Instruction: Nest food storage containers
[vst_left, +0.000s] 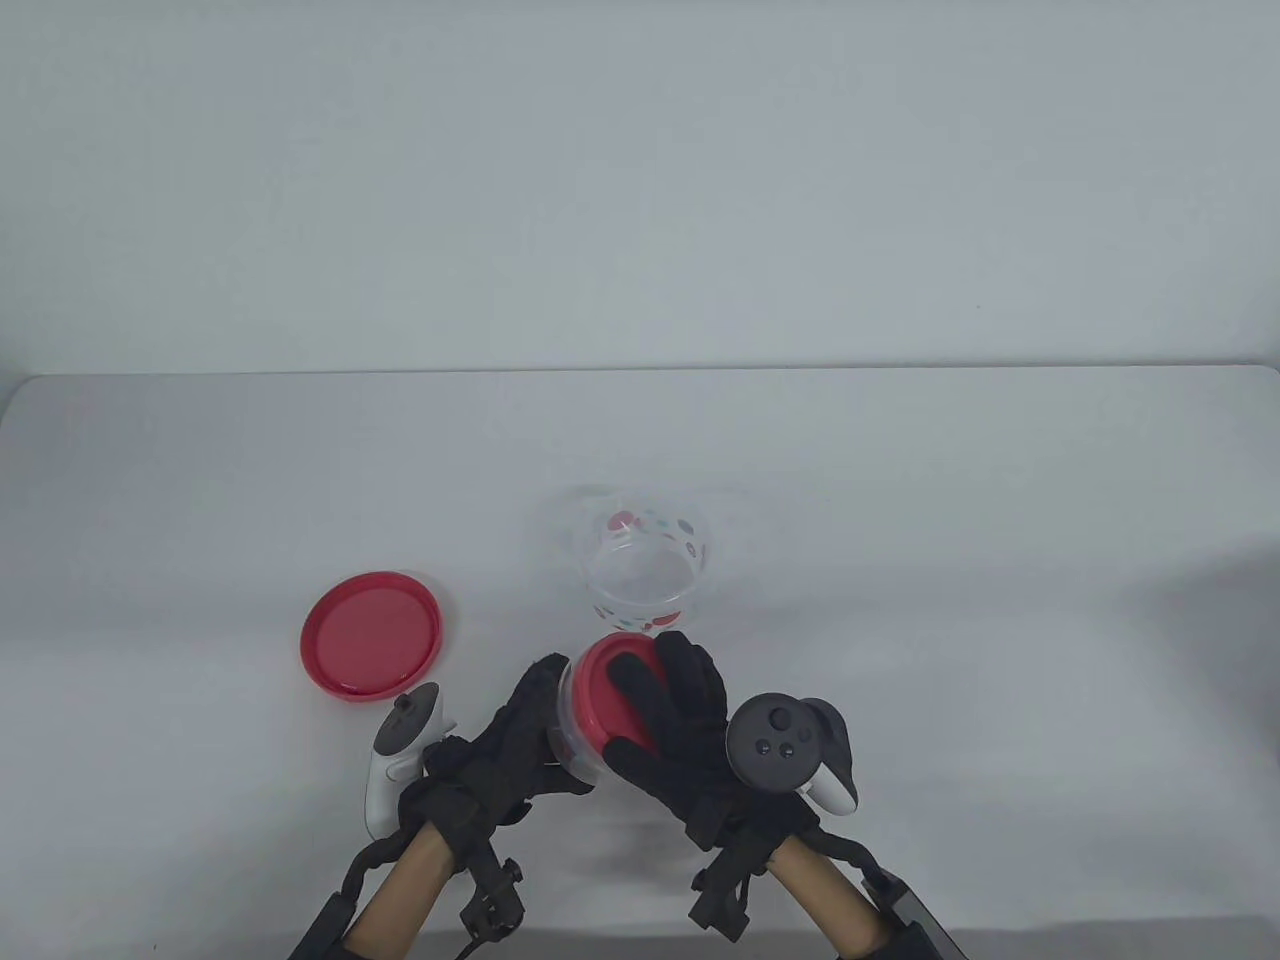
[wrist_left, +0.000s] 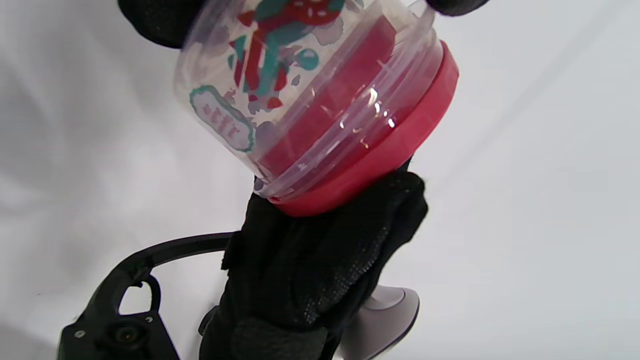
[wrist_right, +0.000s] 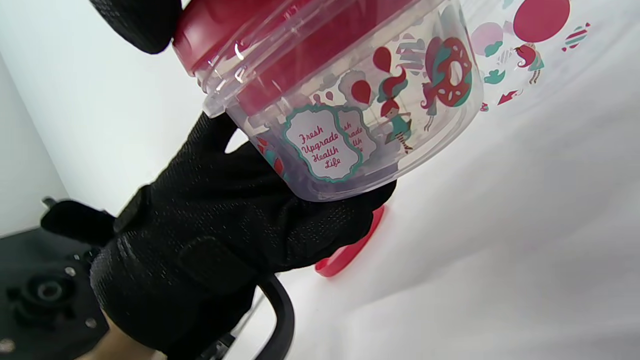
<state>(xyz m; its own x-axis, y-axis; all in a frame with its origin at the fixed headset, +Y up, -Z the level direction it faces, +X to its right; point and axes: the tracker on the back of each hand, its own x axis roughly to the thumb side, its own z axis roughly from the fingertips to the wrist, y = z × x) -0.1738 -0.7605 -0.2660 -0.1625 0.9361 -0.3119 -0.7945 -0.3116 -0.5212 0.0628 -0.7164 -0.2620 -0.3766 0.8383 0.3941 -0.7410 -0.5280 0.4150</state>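
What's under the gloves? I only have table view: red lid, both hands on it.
Observer: A clear printed container, lifted off the table, tilted; the left hand cups its base.
Operator: Lid seated or off?
Observer: Left wrist view shows the red lid still on the rim, with the right hand across its top.
Operator: Any text on it?
Observer: Right wrist view shows a label reading "Fresh Upgrade Health Life".
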